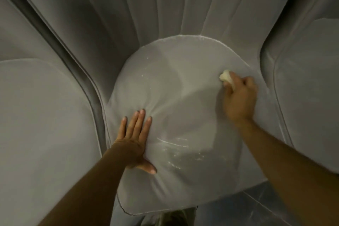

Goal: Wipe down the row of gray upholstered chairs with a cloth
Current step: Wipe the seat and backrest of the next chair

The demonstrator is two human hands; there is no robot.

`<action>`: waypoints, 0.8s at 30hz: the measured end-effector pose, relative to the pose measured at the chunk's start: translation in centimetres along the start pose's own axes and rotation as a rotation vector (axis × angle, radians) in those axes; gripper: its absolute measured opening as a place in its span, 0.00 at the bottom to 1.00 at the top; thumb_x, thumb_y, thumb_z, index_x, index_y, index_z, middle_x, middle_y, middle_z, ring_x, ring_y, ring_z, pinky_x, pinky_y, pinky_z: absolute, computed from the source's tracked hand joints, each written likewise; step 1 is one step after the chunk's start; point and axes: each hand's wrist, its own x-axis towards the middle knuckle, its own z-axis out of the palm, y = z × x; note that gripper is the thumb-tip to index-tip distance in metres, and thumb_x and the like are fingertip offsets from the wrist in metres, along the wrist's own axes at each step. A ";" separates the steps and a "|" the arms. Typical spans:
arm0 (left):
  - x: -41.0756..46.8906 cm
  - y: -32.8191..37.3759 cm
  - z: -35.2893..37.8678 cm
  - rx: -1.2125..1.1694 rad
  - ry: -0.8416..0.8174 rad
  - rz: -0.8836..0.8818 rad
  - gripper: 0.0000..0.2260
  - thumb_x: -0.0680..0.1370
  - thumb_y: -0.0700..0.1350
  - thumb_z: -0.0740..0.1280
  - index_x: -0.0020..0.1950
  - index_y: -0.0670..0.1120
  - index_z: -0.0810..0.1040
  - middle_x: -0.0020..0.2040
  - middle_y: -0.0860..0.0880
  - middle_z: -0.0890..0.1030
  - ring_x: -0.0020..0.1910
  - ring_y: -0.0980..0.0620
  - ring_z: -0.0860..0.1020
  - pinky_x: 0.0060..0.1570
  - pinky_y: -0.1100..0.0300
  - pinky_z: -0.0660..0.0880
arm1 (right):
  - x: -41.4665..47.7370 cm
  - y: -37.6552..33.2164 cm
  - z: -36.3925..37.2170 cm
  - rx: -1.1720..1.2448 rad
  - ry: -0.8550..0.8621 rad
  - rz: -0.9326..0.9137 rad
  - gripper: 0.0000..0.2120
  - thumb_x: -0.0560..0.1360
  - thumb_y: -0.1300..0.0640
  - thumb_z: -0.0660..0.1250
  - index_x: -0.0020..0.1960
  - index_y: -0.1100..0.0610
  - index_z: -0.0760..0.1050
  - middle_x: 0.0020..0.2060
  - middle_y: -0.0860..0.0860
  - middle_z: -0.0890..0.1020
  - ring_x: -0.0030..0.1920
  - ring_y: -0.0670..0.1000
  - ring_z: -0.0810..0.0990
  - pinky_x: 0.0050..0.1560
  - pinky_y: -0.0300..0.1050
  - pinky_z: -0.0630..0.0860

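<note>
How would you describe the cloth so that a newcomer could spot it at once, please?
Start at the round gray seat cushion in the middle of the view. On its right side the right hand grips a small wad, the cloth. It is the only pale yellow thing among gray upholstery.

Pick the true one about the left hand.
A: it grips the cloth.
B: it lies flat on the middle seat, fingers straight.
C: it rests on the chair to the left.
B: the left hand lies flat, fingers straight, on the middle seat, while the right hand holds the cloth.
</note>
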 end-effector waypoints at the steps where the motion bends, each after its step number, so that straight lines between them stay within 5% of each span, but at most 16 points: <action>1: 0.0 -0.4 0.3 -0.002 0.002 -0.041 0.66 0.51 0.84 0.41 0.74 0.40 0.28 0.73 0.40 0.28 0.74 0.45 0.33 0.70 0.48 0.30 | -1.4 -1.7 1.3 0.030 -0.016 -0.047 0.14 0.71 0.58 0.62 0.51 0.64 0.79 0.39 0.65 0.75 0.39 0.65 0.76 0.40 0.57 0.74; 2: 0.1 -0.6 0.8 -0.032 0.021 -0.068 0.66 0.53 0.83 0.41 0.77 0.38 0.38 0.76 0.37 0.36 0.76 0.42 0.42 0.71 0.47 0.40 | -3.4 -3.8 2.5 0.056 -0.057 -0.132 0.13 0.70 0.58 0.62 0.50 0.62 0.79 0.38 0.62 0.76 0.37 0.63 0.76 0.38 0.55 0.75; 4: 0.3 -0.6 1.5 -0.065 0.056 -0.085 0.65 0.54 0.83 0.43 0.77 0.37 0.46 0.77 0.37 0.41 0.77 0.41 0.45 0.70 0.47 0.47 | -7.9 -7.5 3.7 0.066 -0.215 -0.338 0.14 0.70 0.57 0.64 0.54 0.54 0.79 0.40 0.56 0.77 0.39 0.60 0.76 0.39 0.51 0.73; 10: -1.3 0.3 1.7 -0.073 0.213 -0.052 0.59 0.63 0.82 0.46 0.78 0.38 0.48 0.78 0.42 0.42 0.77 0.45 0.42 0.73 0.47 0.42 | -7.1 -7.5 1.8 0.182 -0.286 -0.409 0.14 0.73 0.57 0.62 0.56 0.52 0.79 0.39 0.55 0.75 0.39 0.57 0.74 0.42 0.50 0.66; 17: -0.4 3.6 -0.9 -0.208 0.420 -0.168 0.56 0.66 0.80 0.50 0.77 0.38 0.42 0.76 0.38 0.49 0.76 0.50 0.38 0.73 0.54 0.36 | 2.1 4.8 -3.3 0.060 -0.101 -0.164 0.21 0.75 0.50 0.57 0.57 0.61 0.79 0.40 0.58 0.73 0.42 0.54 0.70 0.47 0.50 0.68; 20: 1.8 4.9 -2.9 -0.185 0.463 -0.135 0.52 0.69 0.78 0.49 0.78 0.39 0.46 0.77 0.40 0.48 0.76 0.50 0.38 0.72 0.50 0.38 | -0.1 4.9 -1.9 0.042 -0.170 -0.280 0.18 0.74 0.54 0.58 0.59 0.58 0.78 0.41 0.62 0.75 0.41 0.63 0.75 0.44 0.57 0.74; 24: 5.3 6.6 -5.4 -0.172 0.501 -0.158 0.51 0.69 0.78 0.46 0.77 0.39 0.50 0.77 0.41 0.52 0.76 0.44 0.48 0.72 0.46 0.38 | -1.5 2.6 -1.7 0.125 -0.345 -0.523 0.17 0.76 0.53 0.58 0.59 0.56 0.79 0.41 0.58 0.76 0.41 0.59 0.73 0.42 0.53 0.70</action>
